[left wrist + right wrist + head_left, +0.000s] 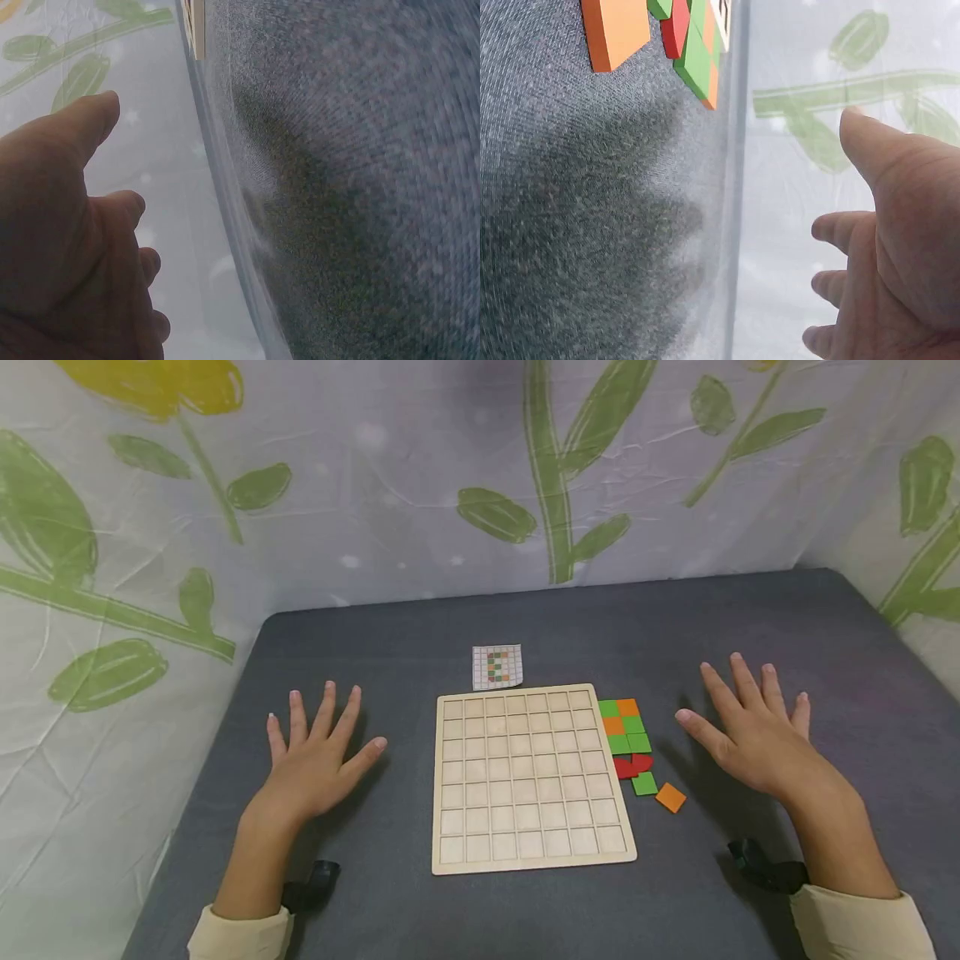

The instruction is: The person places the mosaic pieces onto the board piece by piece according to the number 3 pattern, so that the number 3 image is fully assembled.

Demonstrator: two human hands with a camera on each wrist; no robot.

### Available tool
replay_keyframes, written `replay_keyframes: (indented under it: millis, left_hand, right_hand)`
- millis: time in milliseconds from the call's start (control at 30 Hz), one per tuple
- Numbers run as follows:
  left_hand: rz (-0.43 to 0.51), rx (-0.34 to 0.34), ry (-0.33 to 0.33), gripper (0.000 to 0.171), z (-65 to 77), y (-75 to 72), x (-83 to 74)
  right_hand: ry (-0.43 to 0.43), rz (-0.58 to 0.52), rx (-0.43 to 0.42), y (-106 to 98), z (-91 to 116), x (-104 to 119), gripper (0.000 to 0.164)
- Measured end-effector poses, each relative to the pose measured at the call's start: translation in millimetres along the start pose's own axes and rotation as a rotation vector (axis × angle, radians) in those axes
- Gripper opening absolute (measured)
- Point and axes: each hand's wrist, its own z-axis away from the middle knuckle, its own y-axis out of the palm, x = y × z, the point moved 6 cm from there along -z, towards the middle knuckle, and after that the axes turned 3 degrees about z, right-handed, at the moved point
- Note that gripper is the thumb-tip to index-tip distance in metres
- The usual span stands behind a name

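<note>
In the head view, the wooden grid board is seen lying flat on the desk, between the two hands. No tile has been set in its compartments, so the work is judged to be barely begun, with all the filling left. A small pattern card is placed just beyond the far edge. Along the right edge, green tiles, orange tiles and red pieces are gathered. The left hand and right hand are held well apart, fingers spread, with nothing grasped.

In the left wrist view, the thumb is extended and nothing is held; a wooden corner at the top is probably the board's, though little of it is shown.

In the right wrist view, the tiles are seen near the top, untouched by the spread, unladen fingers.
</note>
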Motion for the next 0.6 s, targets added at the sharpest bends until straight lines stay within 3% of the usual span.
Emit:
replay_keyframes:
  millis: [600]
  left_hand:
    - [0.022,0.020,0.001,0.089,-3.2,-4.0,-4.5]
  right_hand:
    - [-0.016,0.010,0.023,-1,-9,12,0.090]
